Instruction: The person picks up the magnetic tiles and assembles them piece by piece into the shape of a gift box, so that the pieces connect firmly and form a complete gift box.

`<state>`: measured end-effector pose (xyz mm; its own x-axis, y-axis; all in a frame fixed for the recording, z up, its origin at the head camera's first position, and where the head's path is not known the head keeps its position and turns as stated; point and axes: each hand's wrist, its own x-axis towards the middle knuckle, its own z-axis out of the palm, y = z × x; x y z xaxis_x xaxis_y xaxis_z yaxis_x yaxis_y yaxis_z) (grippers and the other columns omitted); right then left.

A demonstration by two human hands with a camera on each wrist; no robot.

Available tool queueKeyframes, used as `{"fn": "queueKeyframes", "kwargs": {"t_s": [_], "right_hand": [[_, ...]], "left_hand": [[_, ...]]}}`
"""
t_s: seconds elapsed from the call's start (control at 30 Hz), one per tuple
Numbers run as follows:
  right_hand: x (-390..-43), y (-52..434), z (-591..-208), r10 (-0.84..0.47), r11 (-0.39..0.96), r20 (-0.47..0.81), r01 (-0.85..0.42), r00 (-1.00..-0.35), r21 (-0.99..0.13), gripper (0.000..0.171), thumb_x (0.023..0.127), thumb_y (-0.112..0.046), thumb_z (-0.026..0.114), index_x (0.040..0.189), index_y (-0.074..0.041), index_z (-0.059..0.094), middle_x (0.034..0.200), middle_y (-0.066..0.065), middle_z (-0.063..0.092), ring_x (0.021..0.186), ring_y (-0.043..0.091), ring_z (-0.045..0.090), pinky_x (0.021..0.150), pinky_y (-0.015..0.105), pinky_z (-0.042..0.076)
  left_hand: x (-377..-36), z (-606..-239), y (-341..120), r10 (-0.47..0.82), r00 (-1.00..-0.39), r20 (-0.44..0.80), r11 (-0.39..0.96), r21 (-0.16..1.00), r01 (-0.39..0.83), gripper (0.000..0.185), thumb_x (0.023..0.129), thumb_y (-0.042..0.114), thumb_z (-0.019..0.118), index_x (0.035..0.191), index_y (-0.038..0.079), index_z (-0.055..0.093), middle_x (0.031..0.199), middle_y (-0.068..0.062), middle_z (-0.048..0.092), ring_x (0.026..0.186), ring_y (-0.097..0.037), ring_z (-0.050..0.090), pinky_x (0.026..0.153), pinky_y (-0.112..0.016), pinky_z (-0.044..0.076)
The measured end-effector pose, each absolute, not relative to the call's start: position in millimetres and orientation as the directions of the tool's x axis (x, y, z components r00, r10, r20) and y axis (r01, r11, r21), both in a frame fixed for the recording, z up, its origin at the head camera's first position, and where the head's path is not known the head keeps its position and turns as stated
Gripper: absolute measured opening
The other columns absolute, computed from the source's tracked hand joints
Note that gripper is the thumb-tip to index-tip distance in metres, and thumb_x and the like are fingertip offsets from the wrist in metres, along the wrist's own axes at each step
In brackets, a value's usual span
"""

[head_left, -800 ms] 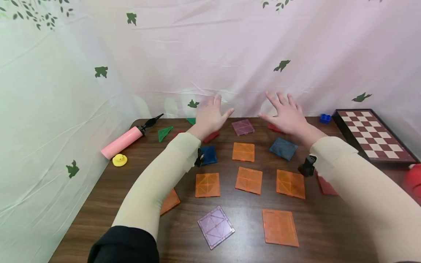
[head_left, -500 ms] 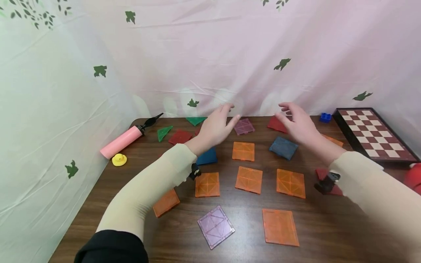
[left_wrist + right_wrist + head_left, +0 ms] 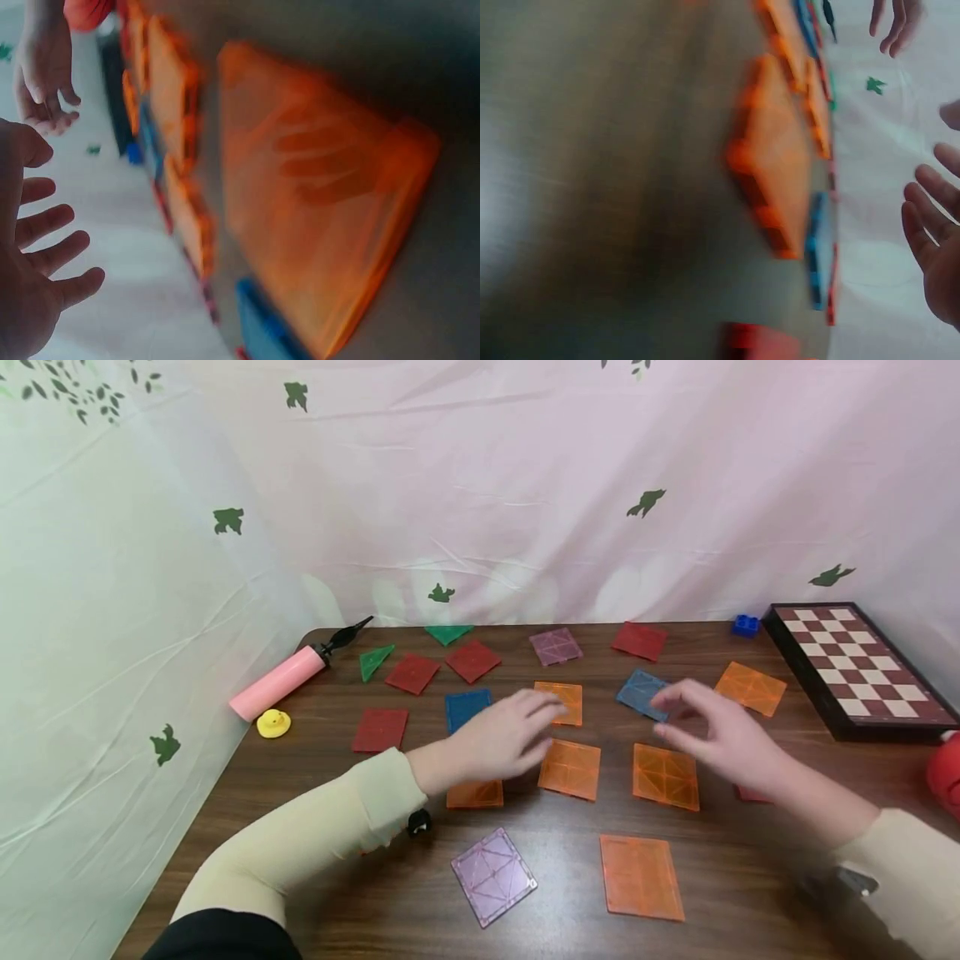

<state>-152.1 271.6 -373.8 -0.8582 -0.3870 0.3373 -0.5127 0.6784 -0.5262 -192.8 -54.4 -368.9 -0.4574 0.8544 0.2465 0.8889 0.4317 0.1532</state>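
Observation:
My left hand hovers over the middle of the table in the head view, fingers loosely bent and holding nothing. It overlaps an orange magnetic tile and a blue tile. My right hand is also in the air, thumb and fingers apart, with nothing between them. Its fingertips overlap another blue tile, and an orange tile lies just below it. Spread fingers of the left hand show in the left wrist view, above a large, blurred orange tile.
More flat tiles lie around: a purple tile, an orange tile, several red tiles and green triangles. A pink pump and rubber duck stand left. A checkered board and blue brick are right.
Both hands have come down and back from near the rear curtain toward the middle of the table, their fingers less spread. Red tiles behind the left hand are now uncovered.

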Motion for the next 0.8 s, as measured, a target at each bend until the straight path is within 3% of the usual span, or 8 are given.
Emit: {"fn": "queueKeyframes", "kwargs": {"t_s": [0.13, 0.37, 0.47, 0.63, 0.8], "right_hand": [[-135, 270, -392, -0.458, 0.714, 0.285, -0.539, -0.842, -0.446, 0.032, 0.09, -0.015, 0.08, 0.119, -0.016, 0.067, 0.117, -0.006, 0.065, 0.108, 0.017, 0.06, 0.089, 0.04, 0.053], [-120, 272, -408, -0.459, 0.77, 0.117, -0.46, -0.881, -0.442, 0.049, 0.085, -0.039, 0.084, 0.126, -0.019, 0.067, 0.137, 0.01, 0.056, 0.125, 0.036, 0.047, 0.096, 0.064, 0.044], [-118, 274, -413, -0.458, 0.781, 0.083, -0.446, -0.885, -0.437, 0.052, 0.083, -0.041, 0.086, 0.126, -0.021, 0.067, 0.14, 0.012, 0.054, 0.126, 0.039, 0.045, 0.095, 0.067, 0.043], [-118, 274, -417, -0.471, 0.783, 0.091, -0.463, -0.877, -0.414, 0.05, 0.081, -0.026, 0.088, 0.125, -0.02, 0.067, 0.138, 0.012, 0.055, 0.125, 0.037, 0.047, 0.095, 0.064, 0.045], [-121, 268, -417, -0.496, 0.77, 0.088, -0.484, -0.864, -0.415, 0.049, 0.08, -0.022, 0.088, 0.125, -0.021, 0.069, 0.138, 0.009, 0.057, 0.125, 0.034, 0.048, 0.096, 0.06, 0.047]], "left_hand": [[-173, -384, -52, 0.906, -0.389, 0.167, 0.376, 0.105, 0.921, 0.049, 0.099, 0.021, 0.062, 0.145, 0.005, 0.053, 0.147, -0.013, 0.052, 0.136, -0.027, 0.047, 0.115, -0.036, 0.034], [-152, -395, -49, 0.898, -0.391, -0.2, 0.417, 0.106, 0.903, 0.067, 0.104, 0.047, 0.049, 0.162, 0.019, 0.03, 0.168, -0.008, 0.021, 0.153, -0.028, 0.02, 0.118, -0.045, 0.028], [-150, -398, -49, 0.883, -0.402, -0.242, 0.429, 0.073, 0.9, 0.068, 0.103, 0.05, 0.048, 0.163, 0.023, 0.029, 0.168, -0.006, 0.021, 0.153, -0.026, 0.019, 0.117, -0.045, 0.03], [-147, -399, -50, 0.877, -0.419, -0.234, 0.435, 0.018, 0.9, 0.067, 0.103, 0.051, 0.049, 0.162, 0.025, 0.031, 0.166, -0.005, 0.026, 0.151, -0.025, 0.023, 0.114, -0.045, 0.034], [-144, -399, -52, 0.873, -0.426, -0.235, 0.446, 0.036, 0.894, 0.069, 0.101, 0.053, 0.05, 0.162, 0.025, 0.032, 0.165, -0.006, 0.027, 0.15, -0.028, 0.025, 0.116, -0.046, 0.032]]}}
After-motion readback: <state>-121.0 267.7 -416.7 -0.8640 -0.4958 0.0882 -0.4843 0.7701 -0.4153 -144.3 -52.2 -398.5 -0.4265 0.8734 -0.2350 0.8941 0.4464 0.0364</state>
